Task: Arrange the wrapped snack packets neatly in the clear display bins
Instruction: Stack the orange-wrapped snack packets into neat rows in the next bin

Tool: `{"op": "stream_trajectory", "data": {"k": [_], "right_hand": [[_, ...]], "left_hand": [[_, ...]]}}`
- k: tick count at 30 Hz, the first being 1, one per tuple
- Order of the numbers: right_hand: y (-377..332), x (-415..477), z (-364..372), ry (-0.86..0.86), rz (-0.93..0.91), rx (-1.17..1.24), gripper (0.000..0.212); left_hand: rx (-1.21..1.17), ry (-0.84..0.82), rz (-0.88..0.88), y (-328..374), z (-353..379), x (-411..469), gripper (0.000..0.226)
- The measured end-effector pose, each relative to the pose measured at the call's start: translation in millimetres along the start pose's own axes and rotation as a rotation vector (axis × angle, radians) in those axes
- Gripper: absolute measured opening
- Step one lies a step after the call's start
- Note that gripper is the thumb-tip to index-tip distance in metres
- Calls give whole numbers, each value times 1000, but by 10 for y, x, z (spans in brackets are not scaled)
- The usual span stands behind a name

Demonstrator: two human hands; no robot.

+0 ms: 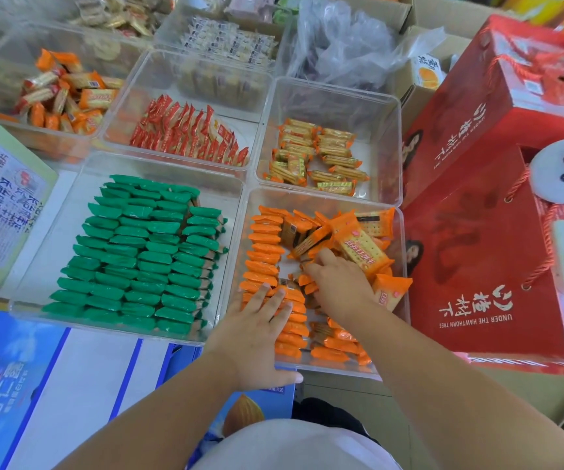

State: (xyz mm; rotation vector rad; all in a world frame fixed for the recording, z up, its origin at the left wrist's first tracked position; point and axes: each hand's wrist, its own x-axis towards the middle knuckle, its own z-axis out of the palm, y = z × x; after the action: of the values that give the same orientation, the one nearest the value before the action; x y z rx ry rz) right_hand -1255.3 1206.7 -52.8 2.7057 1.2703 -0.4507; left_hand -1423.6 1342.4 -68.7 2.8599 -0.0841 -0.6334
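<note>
A clear bin [321, 198] at the near right holds orange snack packets [265, 247], a neat upright row along its left side and a loose heap at the back right. My left hand [256, 330] lies flat with straight fingers on the row's near end, thumb along the bin's front rim. My right hand [336, 283] reaches into the middle of the bin, fingers curled down among the loose orange packets; what they hold is hidden. A larger orange cracker packet [362, 247] lies just beyond it.
Left of this bin stands a clear bin of tidy green packets [144, 252]. Behind are bins of red [189, 130], gold-orange [314, 157] and orange [63, 93] packets. Red gift boxes [497, 232] crowd the right; a blue carton [36, 385] lies near left.
</note>
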Motion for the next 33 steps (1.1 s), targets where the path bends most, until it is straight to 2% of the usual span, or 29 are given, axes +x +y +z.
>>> {"op": "stream_trajectory", "data": {"k": [7,15,22,28,31,33], "right_hand": [[25,-15,-51,87,43,87,30],[-102,-51,-46,213,194,129,31],[-177,-141,-162,355,169,259,29],[-145,-142,-158,183,108,245,32],[-118,-132,-107,88,152,251,52],[-106,-127,-87,36,143,223,55]], "left_hand": [[-13,20,3,-6,22,5,123],[-17,7,4,-8,17,0,119],[-18,2,-1,-1,8,4,119],[-17,9,-3,0,16,11,119],[-22,8,-5,0,17,9,118],[-19,4,-6,2,7,8,118]]}}
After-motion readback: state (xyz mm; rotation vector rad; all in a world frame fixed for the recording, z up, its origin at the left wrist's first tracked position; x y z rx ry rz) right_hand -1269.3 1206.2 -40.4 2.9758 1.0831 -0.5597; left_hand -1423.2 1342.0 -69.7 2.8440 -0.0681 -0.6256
